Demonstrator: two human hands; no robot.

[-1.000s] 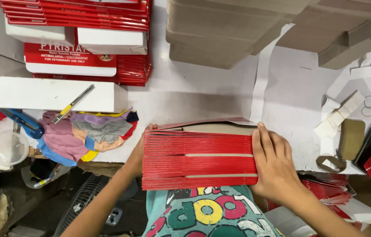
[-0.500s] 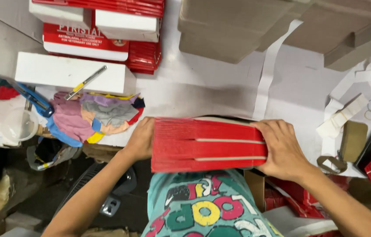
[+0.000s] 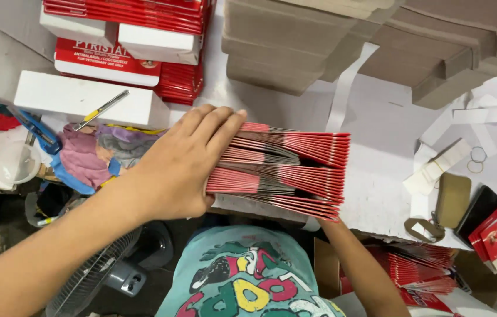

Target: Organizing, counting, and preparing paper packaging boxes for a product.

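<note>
Your left hand (image 3: 187,167) is lying flat over the left end of that stack of flattened red cartons (image 3: 286,173), palm down, fingers stretched out toward 1 o'clock and pressing on the top edges, so it's a press, not a closed grip. The stack sits on the white tabletop (image 3: 378,194) right at the near edge, just above your patterned teal shirt (image 3: 248,276), and it's fanned a bit, with the folded ends pointing toward 3 o'clock.

Your right forearm (image 3: 360,270) comes up from 5 o'clock and goes under the right end of the stack. The hand itself is hidden behind the cartons, so I can't tell if it's clenched or loose.

Other stuff around:
- a long white box (image 3: 84,103) at 10 o'clock from the stack, with a yellow-handled cutter (image 3: 101,110) lying on top
- a bundle of pink and purple rags (image 3: 98,155) just beside your left wrist, blue-handled scissors (image 3: 40,132) near it
- more red cartons and white boxes (image 3: 137,41) piled at 11 o'clock
- brown cardboard stacks (image 3: 295,53) at 12 to 1 o'clock
- loose white paper strips (image 3: 439,170) and a couple of rubber bands (image 3: 476,160) at 3 o'clock
- a small fan (image 3: 101,276) down below the table edge at 8 o'clock
</note>
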